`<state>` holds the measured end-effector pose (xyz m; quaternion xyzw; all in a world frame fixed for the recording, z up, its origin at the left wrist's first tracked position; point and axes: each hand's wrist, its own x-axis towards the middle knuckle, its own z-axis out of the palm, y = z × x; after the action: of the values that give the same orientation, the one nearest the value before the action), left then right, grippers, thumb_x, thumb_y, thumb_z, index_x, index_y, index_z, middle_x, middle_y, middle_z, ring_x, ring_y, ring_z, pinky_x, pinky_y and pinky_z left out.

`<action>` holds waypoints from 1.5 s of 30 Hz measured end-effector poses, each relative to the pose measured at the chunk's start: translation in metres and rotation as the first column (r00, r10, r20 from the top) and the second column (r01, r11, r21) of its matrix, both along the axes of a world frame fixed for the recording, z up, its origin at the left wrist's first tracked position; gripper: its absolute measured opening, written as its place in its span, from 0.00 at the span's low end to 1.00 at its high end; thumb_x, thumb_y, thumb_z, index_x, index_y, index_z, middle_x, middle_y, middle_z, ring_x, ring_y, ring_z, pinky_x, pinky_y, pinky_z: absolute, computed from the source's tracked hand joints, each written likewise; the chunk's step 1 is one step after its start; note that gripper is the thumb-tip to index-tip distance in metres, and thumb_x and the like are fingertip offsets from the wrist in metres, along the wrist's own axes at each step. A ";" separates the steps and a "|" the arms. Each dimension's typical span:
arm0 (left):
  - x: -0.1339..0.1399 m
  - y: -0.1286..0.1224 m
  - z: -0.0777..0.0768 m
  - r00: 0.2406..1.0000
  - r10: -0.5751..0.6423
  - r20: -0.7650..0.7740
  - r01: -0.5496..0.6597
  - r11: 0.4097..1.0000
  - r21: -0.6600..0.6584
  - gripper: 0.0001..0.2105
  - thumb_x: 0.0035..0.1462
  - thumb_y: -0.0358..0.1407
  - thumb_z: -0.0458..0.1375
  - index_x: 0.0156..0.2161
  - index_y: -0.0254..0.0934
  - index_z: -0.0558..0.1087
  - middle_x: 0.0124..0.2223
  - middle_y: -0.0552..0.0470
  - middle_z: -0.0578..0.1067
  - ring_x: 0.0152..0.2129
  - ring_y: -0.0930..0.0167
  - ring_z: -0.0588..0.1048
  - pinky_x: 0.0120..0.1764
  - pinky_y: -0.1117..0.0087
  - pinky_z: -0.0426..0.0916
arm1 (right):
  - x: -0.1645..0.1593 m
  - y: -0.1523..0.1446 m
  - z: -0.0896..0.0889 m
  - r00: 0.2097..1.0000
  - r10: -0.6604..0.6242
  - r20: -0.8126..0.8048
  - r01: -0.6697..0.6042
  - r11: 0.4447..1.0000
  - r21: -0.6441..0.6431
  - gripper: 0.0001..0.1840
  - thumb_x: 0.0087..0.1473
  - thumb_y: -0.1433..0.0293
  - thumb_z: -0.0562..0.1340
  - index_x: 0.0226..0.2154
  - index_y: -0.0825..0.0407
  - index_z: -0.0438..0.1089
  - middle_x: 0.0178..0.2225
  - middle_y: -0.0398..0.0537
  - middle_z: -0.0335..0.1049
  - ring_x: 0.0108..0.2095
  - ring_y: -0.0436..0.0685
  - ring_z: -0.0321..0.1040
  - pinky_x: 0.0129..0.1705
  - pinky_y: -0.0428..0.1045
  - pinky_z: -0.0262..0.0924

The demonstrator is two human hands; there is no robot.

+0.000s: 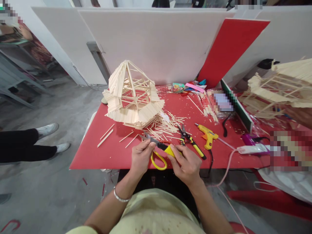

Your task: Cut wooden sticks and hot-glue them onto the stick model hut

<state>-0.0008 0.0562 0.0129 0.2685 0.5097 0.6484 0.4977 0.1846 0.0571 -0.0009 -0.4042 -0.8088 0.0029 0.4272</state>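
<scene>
My left hand [142,153] is closed, its thumb and fingers pinching the metal blade part of a pair of yellow-handled scissors [159,161]. On the other side, my right hand [186,162] grips a yellow and black part of the same tool. One yellow loop hangs below, between the hands; the fingers hide part of the rest. Just beyond the scissors, thin wooden sticks [165,128] lie in a loose pile. A stick-built model [131,97] with a peaked, partly covered frame stands behind them on the red table [90,156].
Right of my hands lie black and yellow pliers [191,139] and a yellow glue gun [207,135] with its cord. Packs of sticks [208,105] sit farther back. White panels [151,45] rise behind. Another stick model [280,87] stands at right; a person's legs [29,144] show at left.
</scene>
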 end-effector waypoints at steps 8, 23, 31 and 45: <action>0.001 0.000 -0.003 0.993 -0.035 0.112 0.040 0.998 -0.045 0.14 0.41 0.43 0.73 0.29 0.34 0.80 0.24 0.55 0.71 0.18 0.81 0.64 0.20 0.80 0.58 | -0.001 -0.001 0.000 0.998 0.039 -0.046 -0.042 0.996 -0.074 0.28 0.55 0.73 0.67 0.58 0.49 0.68 0.45 0.55 0.75 0.43 0.57 0.72 0.43 0.50 0.67; 0.000 0.002 0.001 0.985 -0.013 0.172 0.028 0.996 -0.090 0.18 0.37 0.43 0.75 0.32 0.34 0.82 0.22 0.55 0.72 0.17 0.80 0.65 0.18 0.80 0.56 | -0.005 -0.001 0.000 0.994 0.055 -0.092 -0.066 0.990 -0.123 0.26 0.56 0.73 0.66 0.58 0.49 0.69 0.45 0.54 0.75 0.43 0.56 0.73 0.43 0.50 0.67; 0.001 0.003 0.001 0.982 0.028 0.189 -0.007 0.994 -0.111 0.18 0.37 0.42 0.75 0.34 0.34 0.82 0.25 0.54 0.75 0.19 0.79 0.69 0.21 0.80 0.61 | -0.006 0.000 -0.002 1.000 0.009 -0.021 -0.010 0.998 -0.057 0.26 0.56 0.72 0.66 0.57 0.48 0.69 0.44 0.54 0.76 0.42 0.57 0.73 0.43 0.50 0.67; -0.012 0.005 -0.005 0.998 -0.021 0.055 0.024 0.998 -0.058 0.17 0.43 0.43 0.72 0.37 0.33 0.83 0.22 0.52 0.74 0.18 0.77 0.67 0.19 0.78 0.59 | -0.016 0.003 -0.007 0.985 -0.162 0.065 0.159 0.986 0.053 0.24 0.57 0.68 0.66 0.57 0.49 0.70 0.42 0.53 0.76 0.40 0.57 0.72 0.43 0.50 0.64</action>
<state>-0.0127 0.0615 0.0075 0.2419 0.5117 0.6345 0.5264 0.1689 0.0598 -0.0083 -0.4577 -0.7877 -0.0649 0.4073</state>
